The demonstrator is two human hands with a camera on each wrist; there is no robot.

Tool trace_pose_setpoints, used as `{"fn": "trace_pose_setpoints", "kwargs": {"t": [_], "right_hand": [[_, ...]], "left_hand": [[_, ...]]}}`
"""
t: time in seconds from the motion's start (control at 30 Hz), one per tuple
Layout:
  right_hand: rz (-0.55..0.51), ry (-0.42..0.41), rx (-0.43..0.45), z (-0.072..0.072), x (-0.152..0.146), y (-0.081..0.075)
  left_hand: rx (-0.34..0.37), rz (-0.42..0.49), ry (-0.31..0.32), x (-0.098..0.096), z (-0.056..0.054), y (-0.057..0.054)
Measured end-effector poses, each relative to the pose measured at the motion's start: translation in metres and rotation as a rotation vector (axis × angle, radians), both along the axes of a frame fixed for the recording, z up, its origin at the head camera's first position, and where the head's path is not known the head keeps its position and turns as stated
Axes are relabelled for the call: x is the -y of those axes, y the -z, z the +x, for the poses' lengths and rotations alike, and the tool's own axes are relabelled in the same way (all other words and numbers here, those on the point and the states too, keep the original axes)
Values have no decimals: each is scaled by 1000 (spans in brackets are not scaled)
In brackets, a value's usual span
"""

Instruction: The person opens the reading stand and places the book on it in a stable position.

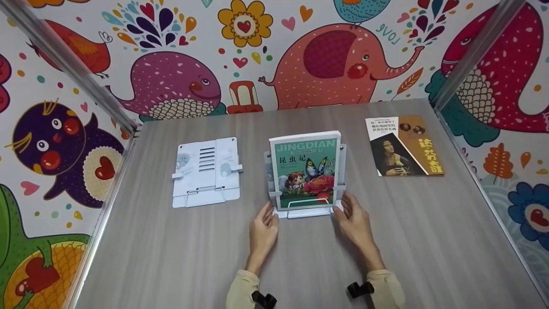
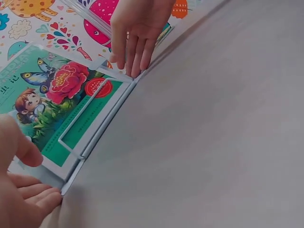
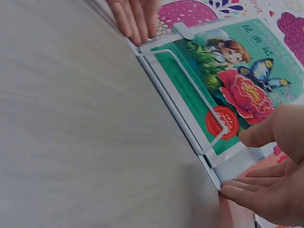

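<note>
A green picture-covered book (image 1: pixel 305 171) stands propped on a white book stand (image 1: pixel 281 213), tilted back, with a wire bar (image 1: pixel 309 201) across its lower front. At the stand's lower left corner is my left hand (image 1: pixel 263 229), its fingertips touching the base edge and its thumb held apart. My right hand (image 1: pixel 357 221) mirrors it at the lower right corner, fingers (image 3: pixel 247 190) extended against the base edge. Neither hand is wrapped round the stand or the book. Small side clips (image 1: pixel 339 187) on the stand reach the book's edges.
A second white book stand (image 1: pixel 206 171) lies flat to the left, with slots and a wire bar. To the right lies another book (image 1: pixel 405 146) with a portrait on its cover. Cartoon-printed walls (image 1: pixel 253 56) border the grey wood-grain table (image 1: pixel 150 253).
</note>
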State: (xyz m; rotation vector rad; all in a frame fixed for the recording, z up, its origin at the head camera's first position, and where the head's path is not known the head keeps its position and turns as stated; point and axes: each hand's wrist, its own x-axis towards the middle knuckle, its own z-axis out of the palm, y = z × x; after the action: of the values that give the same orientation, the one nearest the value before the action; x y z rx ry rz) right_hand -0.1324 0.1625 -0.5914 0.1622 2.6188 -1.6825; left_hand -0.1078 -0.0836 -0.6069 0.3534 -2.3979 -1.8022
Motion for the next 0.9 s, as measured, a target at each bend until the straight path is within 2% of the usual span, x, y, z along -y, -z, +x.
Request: {"fn": "trace_pose_setpoints", "kwargs": {"t": [0.23,0.43,0.6,0.77,0.9], "right_hand": [[77,-58,-18,-10,-6,-2],[87,-74,-34,-26,-18,-2],[86,-78,-62,-41,-29,0],[171,-68,-107,-56,-42,2],[220,-79,-95,-71,-51,2]], "left_hand": [[1,1,68,-5,-17,-2],[-17,24,150,-11,-41,2],[-23,13,194,-20,-59,9],[-44,-23,244,-32,-77,10],[-37,-22,276,-40,-92,10]]}}
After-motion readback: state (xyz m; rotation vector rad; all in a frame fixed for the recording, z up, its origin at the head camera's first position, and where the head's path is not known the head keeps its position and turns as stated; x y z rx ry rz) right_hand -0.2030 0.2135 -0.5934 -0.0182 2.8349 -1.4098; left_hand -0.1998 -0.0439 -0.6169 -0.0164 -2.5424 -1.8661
